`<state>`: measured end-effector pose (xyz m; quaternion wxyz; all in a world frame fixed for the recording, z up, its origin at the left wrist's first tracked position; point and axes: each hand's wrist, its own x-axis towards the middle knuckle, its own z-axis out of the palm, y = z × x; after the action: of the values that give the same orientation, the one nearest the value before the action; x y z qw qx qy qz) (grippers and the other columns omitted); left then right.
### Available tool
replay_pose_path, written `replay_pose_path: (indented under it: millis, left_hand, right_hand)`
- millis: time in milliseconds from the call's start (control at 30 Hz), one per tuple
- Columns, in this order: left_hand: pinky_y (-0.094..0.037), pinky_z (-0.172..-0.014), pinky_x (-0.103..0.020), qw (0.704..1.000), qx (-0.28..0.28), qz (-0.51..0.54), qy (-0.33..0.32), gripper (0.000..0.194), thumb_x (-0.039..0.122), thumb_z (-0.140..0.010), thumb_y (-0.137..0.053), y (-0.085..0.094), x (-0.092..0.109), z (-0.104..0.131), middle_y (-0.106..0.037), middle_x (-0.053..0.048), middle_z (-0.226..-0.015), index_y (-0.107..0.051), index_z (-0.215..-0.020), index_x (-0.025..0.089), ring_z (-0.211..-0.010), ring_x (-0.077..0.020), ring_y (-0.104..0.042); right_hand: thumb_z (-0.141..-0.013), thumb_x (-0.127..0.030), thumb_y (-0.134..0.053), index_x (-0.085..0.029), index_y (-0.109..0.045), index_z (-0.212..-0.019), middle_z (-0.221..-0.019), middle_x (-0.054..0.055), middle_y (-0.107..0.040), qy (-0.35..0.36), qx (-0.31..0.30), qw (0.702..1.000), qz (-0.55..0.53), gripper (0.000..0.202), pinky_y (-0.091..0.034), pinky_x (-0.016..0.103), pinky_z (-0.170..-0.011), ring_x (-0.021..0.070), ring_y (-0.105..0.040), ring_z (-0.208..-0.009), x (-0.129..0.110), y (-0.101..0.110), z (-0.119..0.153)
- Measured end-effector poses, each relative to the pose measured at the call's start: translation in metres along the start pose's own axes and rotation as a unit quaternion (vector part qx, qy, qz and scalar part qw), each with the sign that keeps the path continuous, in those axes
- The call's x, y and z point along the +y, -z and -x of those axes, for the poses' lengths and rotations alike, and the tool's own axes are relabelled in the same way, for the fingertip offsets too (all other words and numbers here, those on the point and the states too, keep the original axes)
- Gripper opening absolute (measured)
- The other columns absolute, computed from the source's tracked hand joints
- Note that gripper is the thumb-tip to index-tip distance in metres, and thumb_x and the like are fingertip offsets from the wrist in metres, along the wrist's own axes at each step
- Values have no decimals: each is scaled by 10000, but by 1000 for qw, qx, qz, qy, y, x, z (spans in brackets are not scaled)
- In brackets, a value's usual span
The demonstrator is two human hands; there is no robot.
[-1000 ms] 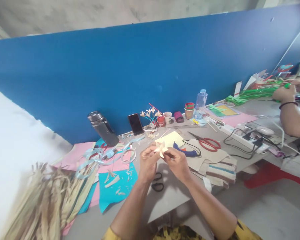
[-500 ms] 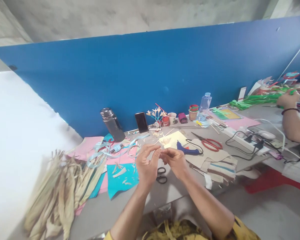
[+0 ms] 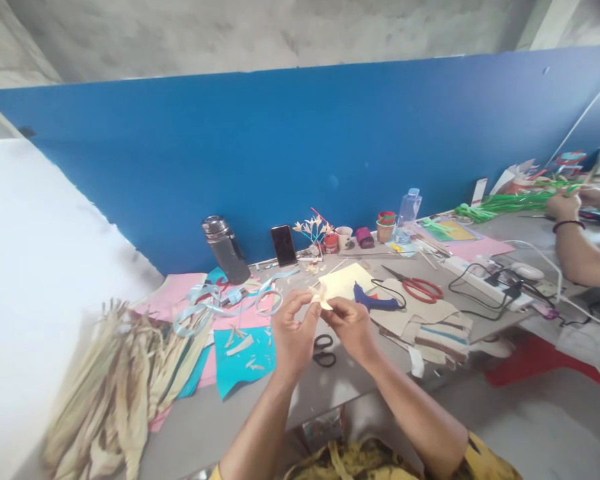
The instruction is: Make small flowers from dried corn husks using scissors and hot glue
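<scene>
A small cream-coloured flower (image 3: 322,297) with pointed petals, apparently of corn husk, is held between the fingertips of both hands. My left hand (image 3: 294,327) pinches it from the left. From the other side, my right hand (image 3: 351,328) has its thumb and fingers closed at the flower's base. Just beneath the hands lie black-handled scissors (image 3: 324,351) on the grey table. Behind them is a yellow sheet of paper (image 3: 347,280), with a blue glue gun (image 3: 375,299) to its right. Similar small flowers (image 3: 313,230) stand on stems at the back.
Dried corn husks (image 3: 110,393) hang over the left edge. Blue ribbon (image 3: 195,317) lies on pink and turquoise sheets. A thermos (image 3: 226,250), a phone (image 3: 283,245) and red-handled shears (image 3: 420,288) are farther back. At right are a power strip (image 3: 485,283) and another person's arm (image 3: 587,260).
The flower has turned up into view between my fingertips; before, my hands mostly hid it. My hands stay in nearly the same place. The view has shifted slightly.
</scene>
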<state>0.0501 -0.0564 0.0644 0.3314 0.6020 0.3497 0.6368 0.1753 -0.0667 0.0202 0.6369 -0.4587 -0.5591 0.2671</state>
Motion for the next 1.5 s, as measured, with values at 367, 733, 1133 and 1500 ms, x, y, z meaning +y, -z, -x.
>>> replay_pose_path:
  millis: [367,733,1133,1500]
  left_hand:
    - [-526,-787,-319,971,8,-167,-172,52,238,-833,-684,9,-17,2,-702,-50,-874,-687,-841,187,-843,-187,-661]
    - [-508,-759,-277,976,24,-162,-146,140,219,-893,-582,9,-5,12,-682,-33,-837,-684,-801,192,-815,-174,-656]
    - [-515,-780,-296,961,21,-188,-201,135,119,-868,-551,7,-5,8,-679,-38,-855,-659,-830,190,-850,-179,-653]
    - [-525,-827,-320,963,1,-199,-182,94,215,-881,-622,22,-11,13,-704,-50,-918,-712,-864,199,-920,-203,-671]
  right_hand:
    - [-848,-260,-643,-180,-724,-722,-681,24,-687,69,4,997,44,170,-465,231,-591,145,-599,-610,-8,-5,-4]
    - [-864,-295,-614,-170,-744,-828,-735,42,-703,45,-21,998,35,184,-479,229,-606,159,-626,-662,-19,-12,6]
    - [-853,-226,-578,-165,-717,-766,-702,18,-665,83,-32,995,44,175,-449,225,-624,147,-583,-649,-23,-13,-3]
    - [-890,-225,-541,-170,-665,-700,-674,16,-619,106,-42,993,21,233,-423,229,-609,138,-548,-622,-13,-25,-1]
